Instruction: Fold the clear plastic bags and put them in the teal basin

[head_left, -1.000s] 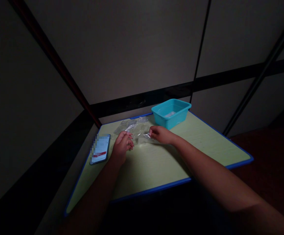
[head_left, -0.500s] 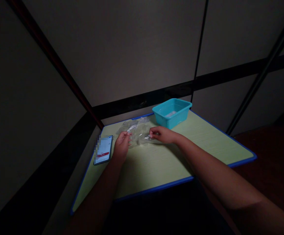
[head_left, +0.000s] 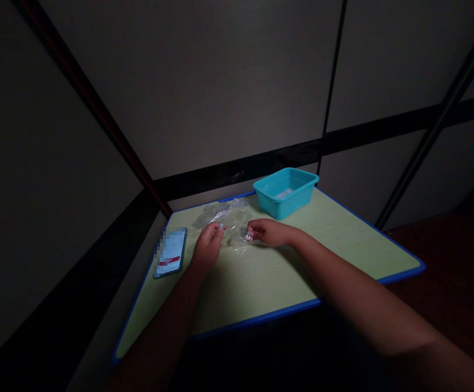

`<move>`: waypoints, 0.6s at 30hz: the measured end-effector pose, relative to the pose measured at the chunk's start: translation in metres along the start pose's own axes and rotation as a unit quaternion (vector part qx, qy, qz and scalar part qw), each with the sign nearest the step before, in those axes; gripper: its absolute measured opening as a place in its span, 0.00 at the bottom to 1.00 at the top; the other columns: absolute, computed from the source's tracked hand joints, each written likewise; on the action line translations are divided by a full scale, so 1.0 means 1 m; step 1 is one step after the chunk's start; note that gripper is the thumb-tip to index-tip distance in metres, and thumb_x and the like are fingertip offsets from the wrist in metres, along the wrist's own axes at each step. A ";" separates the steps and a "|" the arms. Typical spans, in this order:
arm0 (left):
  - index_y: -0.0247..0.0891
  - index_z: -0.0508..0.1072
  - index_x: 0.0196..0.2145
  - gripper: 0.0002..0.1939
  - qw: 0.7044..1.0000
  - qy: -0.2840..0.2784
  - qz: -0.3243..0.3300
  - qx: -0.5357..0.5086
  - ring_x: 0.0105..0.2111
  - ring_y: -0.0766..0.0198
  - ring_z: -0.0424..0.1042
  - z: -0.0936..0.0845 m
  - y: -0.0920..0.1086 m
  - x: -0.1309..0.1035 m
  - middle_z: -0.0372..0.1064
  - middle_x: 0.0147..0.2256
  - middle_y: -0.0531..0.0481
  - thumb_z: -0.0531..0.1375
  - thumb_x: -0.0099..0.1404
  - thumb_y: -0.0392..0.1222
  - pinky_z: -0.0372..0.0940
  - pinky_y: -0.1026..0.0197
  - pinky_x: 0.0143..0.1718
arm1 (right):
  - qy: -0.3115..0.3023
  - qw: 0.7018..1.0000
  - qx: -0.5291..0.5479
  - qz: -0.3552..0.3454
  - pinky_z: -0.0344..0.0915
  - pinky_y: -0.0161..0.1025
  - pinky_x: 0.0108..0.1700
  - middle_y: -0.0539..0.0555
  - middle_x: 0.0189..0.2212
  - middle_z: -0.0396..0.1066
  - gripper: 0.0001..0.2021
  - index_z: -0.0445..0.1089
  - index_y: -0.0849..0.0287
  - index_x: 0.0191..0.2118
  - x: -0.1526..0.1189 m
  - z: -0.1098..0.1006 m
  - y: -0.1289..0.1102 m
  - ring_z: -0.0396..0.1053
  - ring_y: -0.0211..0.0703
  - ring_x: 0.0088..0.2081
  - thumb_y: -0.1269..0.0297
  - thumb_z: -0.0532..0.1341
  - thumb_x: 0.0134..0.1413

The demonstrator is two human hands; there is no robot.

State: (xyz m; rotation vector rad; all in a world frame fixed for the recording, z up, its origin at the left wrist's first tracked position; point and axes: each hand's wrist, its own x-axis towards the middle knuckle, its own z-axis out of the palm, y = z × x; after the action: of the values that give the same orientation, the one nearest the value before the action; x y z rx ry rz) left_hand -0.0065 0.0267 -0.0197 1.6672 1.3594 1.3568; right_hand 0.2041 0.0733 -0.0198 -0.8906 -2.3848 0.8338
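Clear, crinkled plastic bags [head_left: 216,212] lie on the pale yellow-green table [head_left: 257,283], toward its far left side. My right hand [head_left: 267,232] is closed in a pinch on a piece of this see-through plastic, at its near right end. Left of it, my left hand [head_left: 209,243] has thumb and fingertips pressed together at the plastic's near edge, gripping the film. Where one bag ends and another begins is hard to make out.
A phone [head_left: 171,253] with a lit screen lies left of my left hand. At the far edge stands a turquoise plastic basin [head_left: 286,193] with something whitish inside. A blue rim [head_left: 261,314] borders the table, and wall panels [head_left: 237,81] rise behind it.
My left hand has shifted slightly right and closed its fingertips more. My right hand has dipped a little toward me, and the plastic between the hands has changed shape.
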 end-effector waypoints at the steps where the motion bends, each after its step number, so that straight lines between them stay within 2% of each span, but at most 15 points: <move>1: 0.39 0.71 0.33 0.13 0.999 -0.018 0.039 0.015 0.35 0.62 0.68 0.000 0.000 0.000 0.68 0.38 0.47 0.54 0.62 0.50 0.64 0.63 0.34 | -0.010 1.000 0.003 -0.007 0.54 0.31 0.31 0.49 0.25 0.64 0.04 0.64 0.61 0.28 0.000 0.000 0.000 0.58 0.35 0.28 0.70 0.55 0.51; 4: 0.41 0.74 0.31 0.18 0.989 -0.080 0.113 0.059 0.43 0.57 0.64 0.004 -0.001 -0.001 0.67 0.38 0.46 0.48 0.66 0.49 0.59 0.57 0.47 | -0.036 0.999 0.016 -0.005 0.55 0.32 0.32 0.48 0.24 0.64 0.04 0.65 0.62 0.28 -0.001 0.001 -0.001 0.58 0.35 0.28 0.70 0.55 0.50; 8: 0.41 0.75 0.29 0.18 0.973 -0.084 0.148 0.156 0.42 0.55 0.62 0.004 -0.004 -0.003 0.67 0.34 0.46 0.48 0.66 0.46 0.52 0.53 0.52 | -0.051 0.998 0.030 0.019 0.56 0.32 0.33 0.49 0.25 0.66 0.04 0.67 0.62 0.28 -0.001 0.001 -0.002 0.61 0.35 0.29 0.73 0.55 0.49; 11: 0.42 0.74 0.27 0.14 0.967 -0.052 0.153 0.195 0.42 0.54 0.60 -0.001 -0.006 -0.002 0.66 0.33 0.46 0.51 0.64 0.45 0.52 0.52 0.52 | -0.048 0.999 0.021 0.011 0.56 0.31 0.32 0.49 0.25 0.66 0.04 0.67 0.62 0.28 -0.001 0.001 -0.003 0.60 0.35 0.29 0.73 0.56 0.49; 14: 0.41 0.72 0.26 0.12 0.974 0.016 0.138 0.181 0.42 0.54 0.61 -0.007 -0.005 0.000 0.65 0.33 0.47 0.54 0.62 0.47 0.53 0.54 0.51 | -0.017 1.000 -0.005 0.006 0.53 0.31 0.30 0.48 0.23 0.64 0.05 0.66 0.62 0.27 0.000 0.000 -0.005 0.58 0.35 0.27 0.71 0.55 0.52; 16: 0.41 0.71 0.28 0.13 0.984 0.080 0.106 0.115 0.39 0.57 0.63 -0.011 -0.002 0.003 0.65 0.34 0.47 0.53 0.62 0.50 0.59 0.58 0.45 | 0.036 0.999 -0.026 0.004 0.52 0.31 0.29 0.48 0.22 0.61 0.09 0.65 0.62 0.26 0.000 -0.001 -0.008 0.57 0.35 0.26 0.68 0.53 0.55; 18: 0.39 0.69 0.29 0.19 0.993 0.112 0.029 -0.004 0.31 0.62 0.65 -0.014 0.003 0.005 0.66 0.31 0.48 0.51 0.63 0.56 0.62 0.62 0.33 | 0.095 0.994 -0.046 0.005 0.51 0.32 0.29 0.49 0.22 0.61 0.11 0.63 0.61 0.26 0.001 -0.002 -0.010 0.57 0.36 0.26 0.66 0.51 0.58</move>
State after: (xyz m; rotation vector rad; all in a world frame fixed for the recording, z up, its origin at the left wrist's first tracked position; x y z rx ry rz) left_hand -0.0192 0.0284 -0.0108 1.5978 1.4364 1.6209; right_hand 0.2004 0.0688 -0.0110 -0.9726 -2.2696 0.6175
